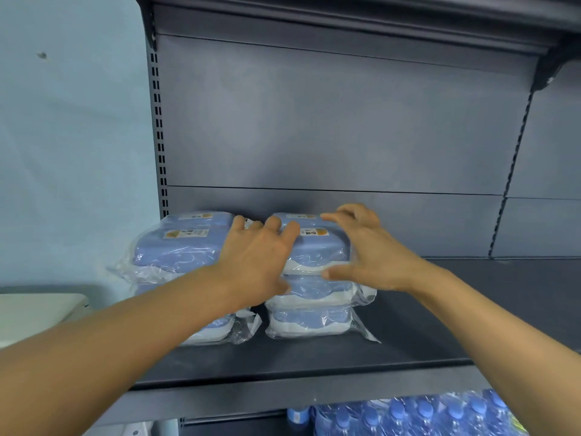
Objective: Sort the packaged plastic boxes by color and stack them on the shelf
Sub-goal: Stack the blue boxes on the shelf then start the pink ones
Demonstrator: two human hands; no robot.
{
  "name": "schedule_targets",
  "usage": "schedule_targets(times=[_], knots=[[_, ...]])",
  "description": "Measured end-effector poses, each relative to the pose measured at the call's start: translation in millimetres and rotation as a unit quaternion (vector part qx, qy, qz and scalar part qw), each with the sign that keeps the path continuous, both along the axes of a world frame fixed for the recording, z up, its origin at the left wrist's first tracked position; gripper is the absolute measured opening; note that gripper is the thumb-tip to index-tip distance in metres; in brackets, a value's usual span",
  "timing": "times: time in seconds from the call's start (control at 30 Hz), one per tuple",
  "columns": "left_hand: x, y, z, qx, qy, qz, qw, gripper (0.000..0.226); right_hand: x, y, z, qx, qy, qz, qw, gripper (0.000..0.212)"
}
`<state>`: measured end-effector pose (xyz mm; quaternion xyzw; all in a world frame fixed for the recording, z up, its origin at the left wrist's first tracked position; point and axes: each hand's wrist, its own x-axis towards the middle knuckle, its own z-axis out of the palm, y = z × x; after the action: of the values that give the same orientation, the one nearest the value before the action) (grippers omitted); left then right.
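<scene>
While both hands rest on the top box of the right stack, the step in hand looks like seating that box squarely on the ones beneath it. The left hand lies over the box's left edge, fingers spread and nearly straight across the lid, pressing rather than gripping. The right hand brackets the right side: its fingers arch loosely over the back of the lid while the thumb reaches along the front edge, so it steadies the box without a firm clasp, as far as I can judge.

Both stacks stand on the dark shelf, toward its left end. The left stack sits just beside the right one, close to the slotted upright, partly hidden by the left forearm. Every box in view is blue with a white base, each in a clear wrapper, so the blue sorting seems well along; no other colour shows here.

Next, I judge, the hands should square the top box over the pile, then let go gently, since the slippery wrappers could let it slide. The free shelf to the right offers room for another colour. Bottled water sits on the level below
</scene>
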<state>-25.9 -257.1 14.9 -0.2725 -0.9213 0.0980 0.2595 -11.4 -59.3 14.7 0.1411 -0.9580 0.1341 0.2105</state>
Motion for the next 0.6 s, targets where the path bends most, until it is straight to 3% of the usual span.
schedule_targets(times=[0.1,0.33,0.6], knots=[[1.5,9.9,-6.0,-0.015,0.024,0.019,0.999,0.074,3.2,1.1,-14.2,0.028,-0.006,-0.021,0.999,0.091],[0.7,14.6,-11.4,0.018,0.021,-0.002,1.000,0.065,-1.2,11.9,-18.9,-0.051,-0.033,0.031,0.998,0.076],[-4.6,15.4,-16.6,0.050,-0.003,-0.005,0.999,0.067,-3.1,14.6,-26.9,-0.053,-0.058,0.016,0.997,0.082]])
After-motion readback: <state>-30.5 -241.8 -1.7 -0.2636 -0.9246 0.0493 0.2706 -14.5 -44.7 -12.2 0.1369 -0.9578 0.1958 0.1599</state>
